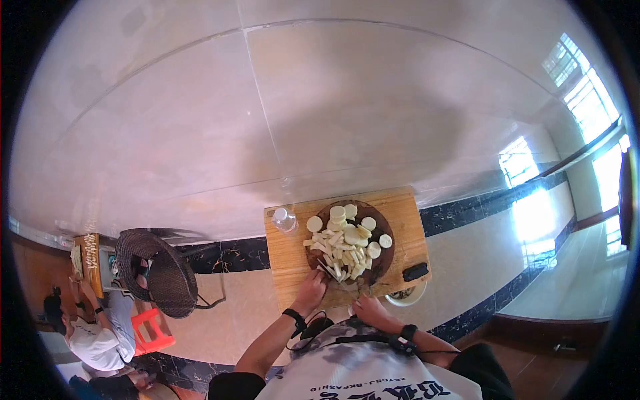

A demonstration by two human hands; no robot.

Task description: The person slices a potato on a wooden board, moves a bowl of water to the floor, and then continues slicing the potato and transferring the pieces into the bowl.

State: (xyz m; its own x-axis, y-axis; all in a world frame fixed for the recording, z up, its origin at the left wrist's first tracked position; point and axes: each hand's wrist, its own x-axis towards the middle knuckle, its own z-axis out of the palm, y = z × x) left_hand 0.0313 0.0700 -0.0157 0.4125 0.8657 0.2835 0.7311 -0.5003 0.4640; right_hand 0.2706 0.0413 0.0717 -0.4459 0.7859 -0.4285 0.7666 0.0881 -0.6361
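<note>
A round dark wooden cutting board (385, 263) lies on a wooden table. On it is a heap of pale cut sticks (340, 250) of a peeled vegetable, with thick round slices (314, 224) around the far and side edges. My left hand (311, 290) is curled at the near left edge of the board, by the sticks; what its fingers hold is too small to tell. My right hand (371, 311) is closed at the table's near edge, just in front of the board. Whatever it grips is mostly hidden; a thin greyish shape shows between the hands.
The wooden table (287, 257) stands against a tiled wall. It carries a clear bottle (285, 220) and a black case-like object (415, 271). A white bowl (408, 295) sits below its right corner. Leftward are a wicker chair (170, 280), a red stool (152, 332) and another person (100, 343).
</note>
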